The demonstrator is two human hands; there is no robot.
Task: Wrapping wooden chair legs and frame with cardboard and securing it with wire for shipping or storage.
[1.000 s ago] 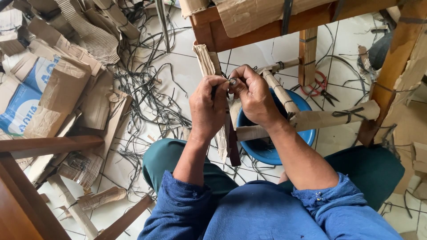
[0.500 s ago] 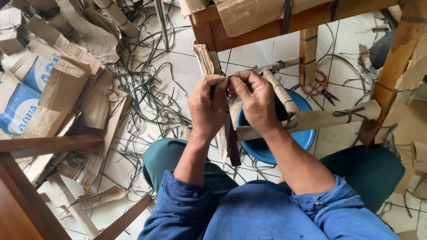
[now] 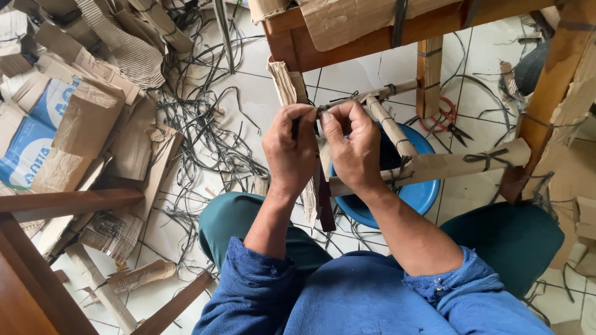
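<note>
Both hands raised over the lap: left hand (image 3: 290,149) and right hand (image 3: 352,149) pinching a dark strap (image 3: 323,195) around a cardboard-wrapped rail (image 3: 397,133), held taut above the blue basin (image 3: 419,192).

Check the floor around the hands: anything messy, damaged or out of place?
Yes. Dark strap offcuts lie tangled across the tiled floor, torn cardboard is heaped at the left, and red-handled scissors lie loose under the wooden frame.
</note>
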